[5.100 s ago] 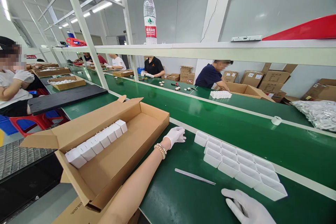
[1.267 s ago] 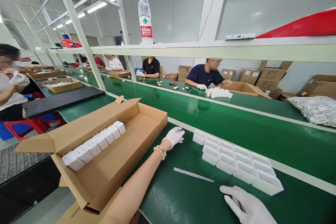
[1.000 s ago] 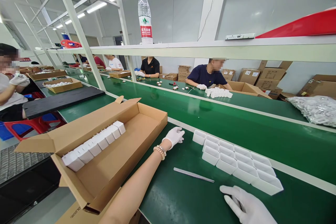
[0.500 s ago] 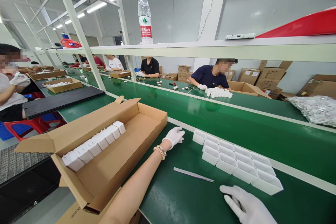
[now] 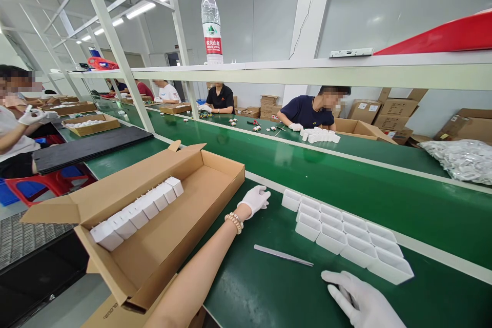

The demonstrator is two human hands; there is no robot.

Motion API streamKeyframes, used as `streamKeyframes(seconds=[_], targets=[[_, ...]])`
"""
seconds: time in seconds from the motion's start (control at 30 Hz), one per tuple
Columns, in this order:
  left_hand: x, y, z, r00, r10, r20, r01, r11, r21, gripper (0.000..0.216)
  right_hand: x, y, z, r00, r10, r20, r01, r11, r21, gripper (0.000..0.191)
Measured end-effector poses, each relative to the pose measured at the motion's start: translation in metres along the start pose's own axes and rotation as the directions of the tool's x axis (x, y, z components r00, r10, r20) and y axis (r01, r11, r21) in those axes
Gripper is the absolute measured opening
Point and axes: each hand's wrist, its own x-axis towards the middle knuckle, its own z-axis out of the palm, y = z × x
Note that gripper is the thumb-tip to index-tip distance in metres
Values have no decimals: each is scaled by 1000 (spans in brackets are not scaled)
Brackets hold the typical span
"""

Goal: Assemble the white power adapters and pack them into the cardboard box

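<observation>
My left hand (image 5: 255, 199), in a white glove, rests on the green work surface (image 5: 269, 287) with loosely curled fingers and holds nothing. It lies between an open cardboard box (image 5: 200, 200) and a block of several white open-topped shells (image 5: 346, 238). My right hand (image 5: 363, 305), also gloved, lies flat with fingers spread near the front edge, just below the shells. Metal tweezers (image 5: 283, 255) lie between my hands. A row of several white blocks (image 5: 134, 212) stands inside the box.
A green conveyor belt (image 5: 346, 184) runs behind the shells. Across it, people work at cartons and white parts (image 5: 319, 136). A water bottle (image 5: 211, 23) stands on the overhead shelf. A bag of parts (image 5: 461, 161) lies at far right. Another person sits at left.
My hands have stayed where they were. The person across the belt in the dark shirt has leaned forward and to the right.
</observation>
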Motion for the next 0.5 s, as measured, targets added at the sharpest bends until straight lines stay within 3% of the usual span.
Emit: streamKeyframes(seconds=[0.23,0.5], targets=[[1,-1,0,1000,6,17,-7,998,62,25,0,-4,-1,1000,13,9,-12,1000,-13,36],[4,-3,-1,992,45,115,-61,989,133,24,-1,-4,-1,1000,9,13,-9,1000,-16,36]])
